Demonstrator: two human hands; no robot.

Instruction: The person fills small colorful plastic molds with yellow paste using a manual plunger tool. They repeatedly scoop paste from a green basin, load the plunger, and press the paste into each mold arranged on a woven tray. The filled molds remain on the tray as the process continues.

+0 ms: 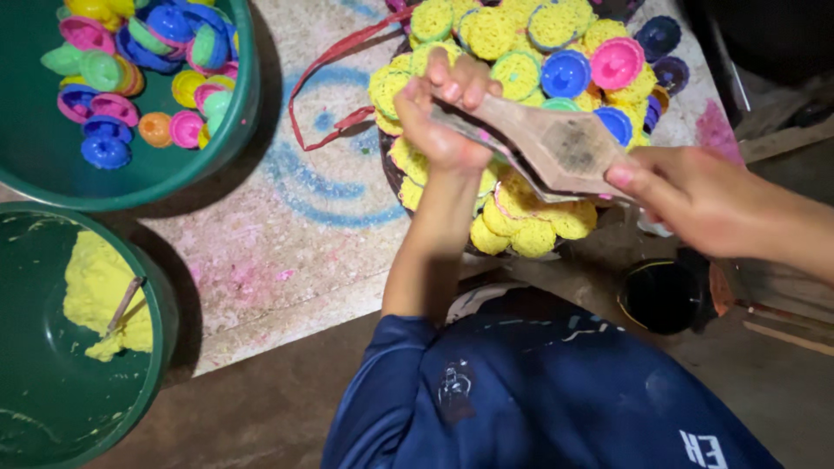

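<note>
My left hand (439, 108) grips the narrow end of a flat wooden paddle-like tool (556, 143), and my right hand (695, 200) holds its broad end, thumb on top. The tool hovers over a round tray (395, 178) heaped with yellow patterned discs (534, 221), some sitting in blue and pink plastic caps (565, 71). My dark blue sleeve runs down from the left wrist.
A green basin (234, 130) at top left holds several coloured plastic caps (113, 78). A second green basin (161, 330) at lower left contains yellow paste (91, 282) with a stick in it. A red ribbon (326, 65), a stained mat and a dark cup (665, 295) lie nearby.
</note>
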